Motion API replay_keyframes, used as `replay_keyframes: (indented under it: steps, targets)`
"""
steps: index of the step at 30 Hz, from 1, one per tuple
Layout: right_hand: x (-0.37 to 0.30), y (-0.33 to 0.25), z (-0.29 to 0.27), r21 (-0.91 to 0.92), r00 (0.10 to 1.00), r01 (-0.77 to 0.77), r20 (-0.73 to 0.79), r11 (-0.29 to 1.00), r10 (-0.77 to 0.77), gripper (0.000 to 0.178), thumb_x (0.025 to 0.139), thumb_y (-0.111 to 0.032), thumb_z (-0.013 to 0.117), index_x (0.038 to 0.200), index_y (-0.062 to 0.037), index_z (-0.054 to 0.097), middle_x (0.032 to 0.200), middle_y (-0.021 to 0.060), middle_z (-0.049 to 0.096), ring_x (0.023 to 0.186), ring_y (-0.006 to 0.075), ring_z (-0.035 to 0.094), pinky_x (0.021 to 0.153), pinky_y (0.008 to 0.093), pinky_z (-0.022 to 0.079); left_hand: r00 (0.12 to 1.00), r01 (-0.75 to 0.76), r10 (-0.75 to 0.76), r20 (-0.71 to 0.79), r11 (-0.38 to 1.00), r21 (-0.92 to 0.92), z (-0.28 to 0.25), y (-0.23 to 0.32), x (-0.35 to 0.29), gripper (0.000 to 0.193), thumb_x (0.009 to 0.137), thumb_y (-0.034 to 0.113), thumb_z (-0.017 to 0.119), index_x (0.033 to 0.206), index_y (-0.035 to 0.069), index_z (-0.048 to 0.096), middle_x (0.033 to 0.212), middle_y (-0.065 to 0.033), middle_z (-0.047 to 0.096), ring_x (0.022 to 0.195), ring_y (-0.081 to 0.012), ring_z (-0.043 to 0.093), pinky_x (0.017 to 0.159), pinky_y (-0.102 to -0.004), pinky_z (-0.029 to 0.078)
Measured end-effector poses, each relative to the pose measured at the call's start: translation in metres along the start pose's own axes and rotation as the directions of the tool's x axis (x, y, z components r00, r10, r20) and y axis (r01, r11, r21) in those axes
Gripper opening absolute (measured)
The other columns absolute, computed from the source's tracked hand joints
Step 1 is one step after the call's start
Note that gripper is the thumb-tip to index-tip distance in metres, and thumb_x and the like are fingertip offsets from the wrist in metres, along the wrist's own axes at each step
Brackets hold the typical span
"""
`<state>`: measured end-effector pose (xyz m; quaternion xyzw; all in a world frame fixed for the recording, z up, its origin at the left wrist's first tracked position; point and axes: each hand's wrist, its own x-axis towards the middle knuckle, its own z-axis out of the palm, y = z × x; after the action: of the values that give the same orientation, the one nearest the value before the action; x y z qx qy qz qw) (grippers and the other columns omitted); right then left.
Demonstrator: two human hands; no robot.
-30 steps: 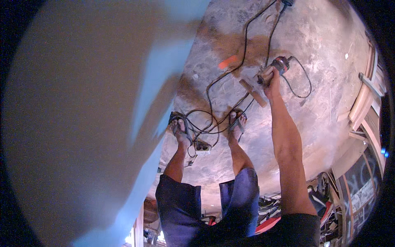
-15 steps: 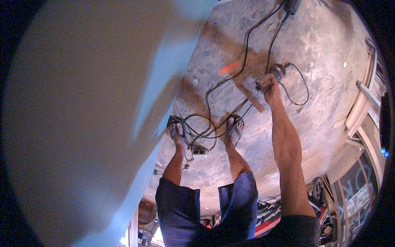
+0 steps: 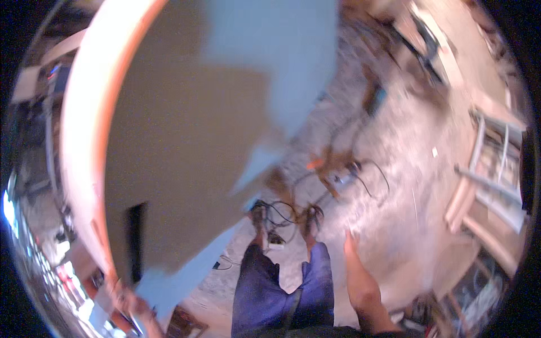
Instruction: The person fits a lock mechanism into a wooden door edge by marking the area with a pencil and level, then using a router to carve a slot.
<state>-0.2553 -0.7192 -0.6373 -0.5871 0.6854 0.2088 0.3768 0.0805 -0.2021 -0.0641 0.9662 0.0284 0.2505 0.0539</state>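
My right hand (image 3: 350,241) hangs over the floor, fingers loosely extended and nothing seen in them. Beyond it, apart from the hand, a corded power tool (image 3: 341,178) rests on the floor; its exact kind is too blurred to tell. At the lower left, my left hand (image 3: 131,303) is beside the near end of a large flat panel (image 3: 186,146), by its edge. Motion smears the left fingers, so their grip on the panel is unclear. The panel is brown-grey with pale blue patches and fills much of the left side.
Black cables (image 3: 279,211) loop around my feet, near a socket block (image 3: 275,241). A small orange piece (image 3: 314,164) lies beside the power tool. Wooden pieces and frames (image 3: 463,200) stand along the right. A dark strip (image 3: 135,242) shows on the panel's near part.
My right hand has let go of the power tool and drawn back toward me. My left hand has come into view at the panel's edge. The view has shifted, showing more of the panel's left side.
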Motion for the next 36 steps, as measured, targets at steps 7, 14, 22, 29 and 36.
replay_keyframes:
  steps: [7,14,22,29,36]
  targets:
    - [-0.137,-0.010,-0.128,-0.024,0.940,0.341,0.024,0.940,-0.341,0.069,0.100,-0.036,0.076,0.149,0.0069,0.054,0.145,0.0266,0.063,0.134,0.0390,0.060,0.116,0.0459,0.046,0.989,0.031,0.005,0.148,0.970,-0.240,-0.004,0.084,0.061,0.039,0.088,0.005,0.079,0.126,0.004,0.073,0.120,-0.0165,0.077,0.108,-0.0330,0.074,0.096,-0.0409,0.057]
    - [-0.291,-0.310,-0.215,0.096,0.539,0.840,-0.258,0.533,-0.802,0.054,0.104,-0.026,0.072,0.142,0.0093,0.059,0.136,0.0259,0.067,0.127,0.0379,0.065,0.110,0.0449,0.050,0.968,0.083,0.011,0.250,0.928,-0.363,-0.028,0.045,0.076,0.045,0.077,0.016,0.094,0.111,0.004,0.067,0.104,-0.0130,0.074,0.090,-0.0306,0.073,0.083,-0.0405,0.059]
    - [-0.678,-0.580,-0.131,0.039,-0.358,0.932,-0.043,-0.360,-0.933,0.035,0.094,-0.009,0.081,0.127,-0.0002,0.071,0.118,0.0113,0.072,0.104,0.0230,0.069,0.088,0.0363,0.056,0.925,0.196,-0.026,0.380,0.888,-0.415,-0.062,-0.036,0.048,0.042,0.079,0.021,0.090,0.111,0.009,0.066,0.101,-0.0088,0.073,0.097,-0.0322,0.071,0.086,-0.0449,0.052]
    - [-0.742,-0.600,0.109,-0.322,-0.009,0.872,0.743,-0.369,-0.670,0.080,0.085,-0.063,0.080,0.131,0.0007,0.066,0.116,0.0243,0.074,0.113,0.0392,0.073,0.091,0.0514,0.059,0.913,0.253,-0.068,0.402,0.869,-0.426,-0.084,-0.086,0.035,0.041,0.079,0.021,0.089,0.111,0.009,0.065,0.101,-0.0084,0.072,0.100,-0.0310,0.070,0.094,-0.0456,0.050]
    - [-0.735,-0.562,0.188,-0.400,-0.069,0.821,0.639,-0.408,-0.766,0.107,0.077,-0.069,0.084,0.139,0.0102,0.047,0.117,0.0341,0.071,0.113,0.0502,0.070,0.095,0.0575,0.057,0.895,0.347,-0.207,0.395,0.880,-0.324,-0.106,-0.126,-0.001,0.044,0.080,0.028,0.090,0.110,0.009,0.065,0.102,-0.0056,0.071,0.101,-0.0294,0.069,0.113,-0.0531,0.041]
